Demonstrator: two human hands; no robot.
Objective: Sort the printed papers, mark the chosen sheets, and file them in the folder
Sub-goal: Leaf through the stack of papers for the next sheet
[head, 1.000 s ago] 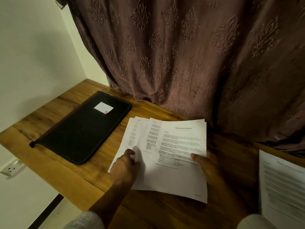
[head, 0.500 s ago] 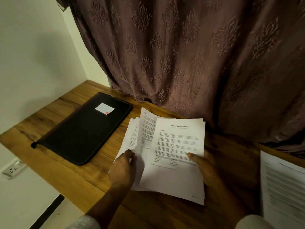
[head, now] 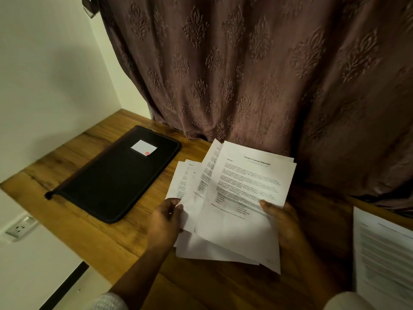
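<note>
The person stands at a wooden desk (head: 78, 220), holding a fanned stack of papers (head: 245, 186) just right of the black folder (head: 116, 175). The left hand (head: 164, 222) pinches the stack's left edge, with the thumb on top and the fingers curled under. The right hand (head: 283, 222) grips the right side, its thumb pressed on the top sheet and its fingers hidden beneath. The top sheet is headed "Sample Financial Statement"; the sheets under it splay out toward the folder.

The folder lies flat and zipped shut, with a white label (head: 143, 147) near its far end. Another printed sheet (head: 384, 253) lies well to the right of the folder, past the hands. A patterned brown curtain (head: 245, 74) hangs behind the folder, and a wall socket (head: 20, 227) sits below and left of it.
</note>
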